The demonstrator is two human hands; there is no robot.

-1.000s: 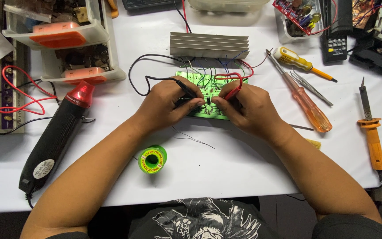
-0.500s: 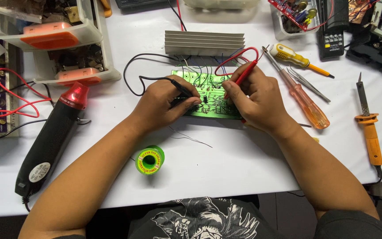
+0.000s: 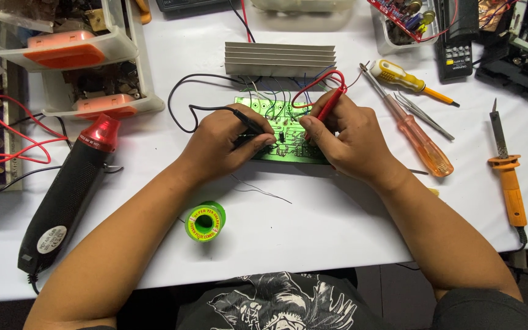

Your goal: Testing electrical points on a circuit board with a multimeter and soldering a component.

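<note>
I see a green circuit board [image 3: 288, 131] lying flat near the middle of a white table [image 3: 337, 226], just in front of a ribbed metal heat sink [image 3: 279, 59] that thin wires tie it to. My left hand [image 3: 224, 146] rests on the board's left edge, fingers pinched shut on a black probe [image 3: 249, 124], held low like a pen so its tip meets the board. My right hand [image 3: 343, 134] pinches a red probe [image 3: 328, 105] held steeper, tip down beside the other. Both wrists rest on the table, seemingly for steadiness; both forearms angle inward. Nearer me sits a green solder spool [image 3: 205, 221]. Left lies a black heat gun [image 3: 71, 189] with a red nose. Right lie an orange screwdriver [image 3: 420, 140], tweezers [image 3: 421, 115] and an orange soldering iron [image 3: 507, 177].
</note>
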